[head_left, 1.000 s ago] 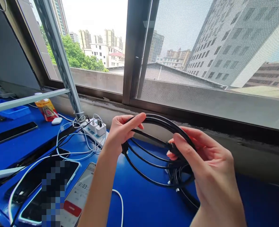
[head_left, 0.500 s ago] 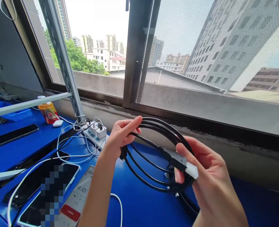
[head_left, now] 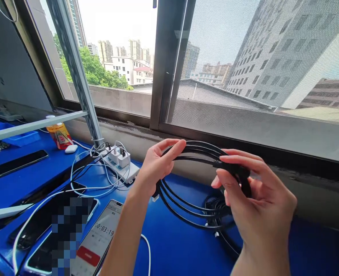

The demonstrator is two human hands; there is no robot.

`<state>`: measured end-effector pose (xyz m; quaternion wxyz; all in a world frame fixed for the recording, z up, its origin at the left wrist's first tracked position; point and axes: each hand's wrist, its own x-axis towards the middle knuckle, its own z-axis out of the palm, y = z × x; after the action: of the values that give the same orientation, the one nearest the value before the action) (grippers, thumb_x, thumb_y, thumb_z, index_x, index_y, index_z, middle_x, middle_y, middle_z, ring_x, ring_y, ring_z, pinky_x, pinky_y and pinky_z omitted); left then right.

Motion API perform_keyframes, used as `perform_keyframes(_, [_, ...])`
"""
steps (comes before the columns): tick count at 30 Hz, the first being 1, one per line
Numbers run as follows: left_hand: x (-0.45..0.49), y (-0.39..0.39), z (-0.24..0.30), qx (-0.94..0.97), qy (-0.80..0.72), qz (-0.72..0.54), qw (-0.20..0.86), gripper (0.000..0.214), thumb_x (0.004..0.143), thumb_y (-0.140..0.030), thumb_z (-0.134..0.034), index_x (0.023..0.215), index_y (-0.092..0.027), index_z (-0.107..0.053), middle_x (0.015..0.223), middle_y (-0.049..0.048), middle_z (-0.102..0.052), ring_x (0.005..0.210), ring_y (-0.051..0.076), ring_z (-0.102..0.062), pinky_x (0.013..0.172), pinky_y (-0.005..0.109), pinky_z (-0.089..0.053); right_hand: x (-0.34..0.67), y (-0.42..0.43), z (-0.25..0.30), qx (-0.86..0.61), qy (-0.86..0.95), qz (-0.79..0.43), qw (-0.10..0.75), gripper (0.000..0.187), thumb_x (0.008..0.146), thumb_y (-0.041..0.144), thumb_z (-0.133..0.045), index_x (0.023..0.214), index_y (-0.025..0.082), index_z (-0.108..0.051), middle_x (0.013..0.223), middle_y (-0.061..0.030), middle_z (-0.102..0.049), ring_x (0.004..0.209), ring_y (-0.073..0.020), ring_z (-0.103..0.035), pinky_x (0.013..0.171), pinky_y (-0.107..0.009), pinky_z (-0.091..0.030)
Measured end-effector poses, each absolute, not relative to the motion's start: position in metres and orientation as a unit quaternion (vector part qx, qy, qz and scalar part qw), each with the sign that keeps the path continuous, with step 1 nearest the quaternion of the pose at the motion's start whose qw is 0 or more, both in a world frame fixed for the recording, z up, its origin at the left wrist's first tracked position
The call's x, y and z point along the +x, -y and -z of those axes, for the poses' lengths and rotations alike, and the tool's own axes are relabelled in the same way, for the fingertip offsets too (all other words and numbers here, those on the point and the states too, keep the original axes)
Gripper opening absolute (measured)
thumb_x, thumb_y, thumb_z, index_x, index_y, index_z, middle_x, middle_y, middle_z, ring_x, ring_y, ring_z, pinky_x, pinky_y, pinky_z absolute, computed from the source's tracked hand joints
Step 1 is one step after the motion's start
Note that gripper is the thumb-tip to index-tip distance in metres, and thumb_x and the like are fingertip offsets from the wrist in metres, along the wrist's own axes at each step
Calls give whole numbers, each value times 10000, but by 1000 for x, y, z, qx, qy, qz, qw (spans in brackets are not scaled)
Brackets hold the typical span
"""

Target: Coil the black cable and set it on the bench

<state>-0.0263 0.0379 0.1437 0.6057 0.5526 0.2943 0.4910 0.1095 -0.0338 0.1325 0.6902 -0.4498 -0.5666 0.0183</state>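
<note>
A black cable [head_left: 186, 209] is wound into a round coil and held up over the blue table [head_left: 172, 249]. My left hand [head_left: 158, 166] is closed around the coil's left side, fingers curled over the top strands. My right hand [head_left: 257, 195] grips the coil's right side and pinches the cable's plug end [head_left: 232, 168] between thumb and fingers. More black cable [head_left: 215, 203] lies bunched on the table under the coil.
A white power strip [head_left: 119, 163] with chargers and white leads sits by the window sill. Phones lie at lower left, one showing a timer [head_left: 100, 237]. A yellow bottle [head_left: 58, 134] and another phone [head_left: 14, 163] are at far left. The window frame [head_left: 166, 65] stands close behind.
My right hand has lifted the plug end from the coil's lower right up to its top right. The left hand has shifted slightly right with the coil.
</note>
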Motion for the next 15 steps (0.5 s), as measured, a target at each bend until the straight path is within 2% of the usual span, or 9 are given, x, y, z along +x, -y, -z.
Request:
perform_keyframes(2, [-24, -37, -143, 573, -278, -465, 615, 442, 770, -567, -621, 949, -164, -581, 370, -125, -310, 355, 38, -223, 394, 162, -206, 112, 32, -131, -456, 530, -22, 715, 82, 777, 243, -733, 849, 240, -693, 895, 3, -672, 447, -44, -531, 327, -152, -351])
perform_keyframes(4, [-26, -36, -143, 597, -274, -425, 623, 439, 799, -564, -590, 986, -167, -560, 383, -116, -348, 381, 56, -337, 442, 162, -304, 114, 30, -131, -465, 492, -33, 735, 122, 756, 265, -752, 840, 221, -676, 839, 1, -677, 422, -43, -521, 328, -155, -333])
perform_keyframes(8, [-35, -39, -141, 661, -269, -337, 615, 321, 804, -453, -636, 951, -175, -572, 469, -71, -476, 643, 138, -615, 656, 213, -460, 116, 28, -134, -479, 400, -59, 779, 258, 703, 367, -790, 810, 201, -623, 763, -4, -677, 366, -49, -487, 291, -160, -275])
perform_keyframes(12, [-39, -45, -136, 711, -304, -294, 562, 178, 859, -364, -560, 894, -190, -567, 775, 8, -656, 857, 162, -633, 743, 236, -472, 116, 23, -133, -484, 338, -59, 805, 349, 650, 411, -814, 824, 193, -602, 721, 1, -664, 342, -48, -467, 272, -150, -278])
perform_keyframes(14, [-36, -48, -132, 713, -355, -277, 538, 168, 897, -353, -494, 857, -192, -524, 866, 29, -678, 839, 154, -630, 713, 236, -477, 117, 19, -131, -490, 331, -72, 803, 369, 630, 419, -817, 824, 188, -604, 707, 5, -658, 351, -48, -481, 279, -142, -293])
perform_keyframes(15, [-34, -49, -130, 710, -383, -264, 529, 173, 914, -343, -457, 835, -195, -494, 834, 29, -682, 790, 148, -630, 681, 235, -478, 118, 18, -130, -496, 331, -83, 799, 378, 616, 422, -818, 824, 186, -608, 696, 7, -655, 360, -54, -494, 282, -140, -301])
